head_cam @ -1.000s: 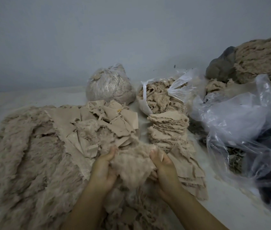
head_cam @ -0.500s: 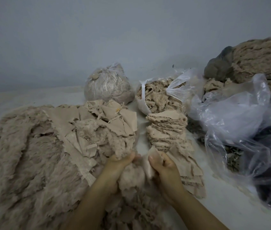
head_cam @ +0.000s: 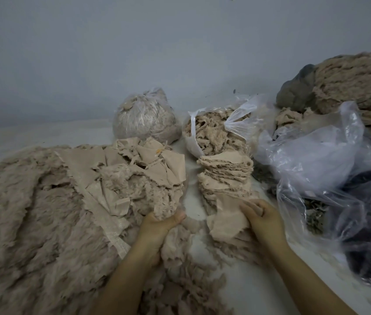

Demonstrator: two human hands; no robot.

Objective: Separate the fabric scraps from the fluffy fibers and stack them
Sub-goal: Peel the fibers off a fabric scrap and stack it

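A big heap of beige fluffy fibers (head_cam: 32,212) covers the left of the white surface, with loose flat fabric scraps (head_cam: 157,169) lying on its far side. A slanting stack of flat beige scraps (head_cam: 225,173) runs down the middle right. My left hand (head_cam: 159,226) is closed on a tuft of fluffy fibers (head_cam: 166,208) at the heap's near edge. My right hand (head_cam: 264,219) grips a flat fabric scrap (head_cam: 227,221) lying on the near end of the stack.
A tied clear bag of fibers (head_cam: 146,117) and an open bag of fibers (head_cam: 214,133) stand at the back. Crumpled clear plastic bags (head_cam: 330,169) with dark contents fill the right side. A large fiber bundle (head_cam: 359,85) sits at the far right against the wall.
My hands were together pulling one clump apart. They have separated: the right hand moved right onto the stack with a flat scrap, the left stayed with the fluffy tuft.
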